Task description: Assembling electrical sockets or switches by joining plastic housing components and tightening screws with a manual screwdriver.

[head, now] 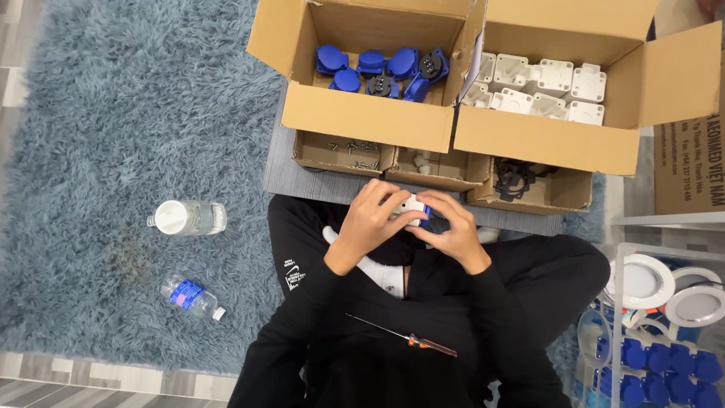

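1. Both hands are closed around one small piece: the left hand (368, 224) wraps it from the left and above, the right hand (451, 231) cups it from the right, fingertips meeting over it.
2. That piece, a white housing with a blue insert (413, 209), sits between the two hands, mostly covered by fingers, held in the air above the person's crossed legs and just in front of the small trays.
3. Likely risk: the grip is by fingertips only, so if the blue part is pressed in crooked it could jam or pop free and drop into the lap or onto the shaggy blue rug (128, 136), where small bits would be hard to find.
4. The screwdriver (404, 338) lies loose on the dark clothing, near the body and apart from both hands; a shift of the legs could roll it off.
5. The tray of screws (349, 146) stands just beyond the hands; a careless reach could tip it.
6. Farther out, the box of blue inserts (381, 69) and the box of white housings (540, 89) stand open, and two bottles (189, 217) lie on the rug, well apart.
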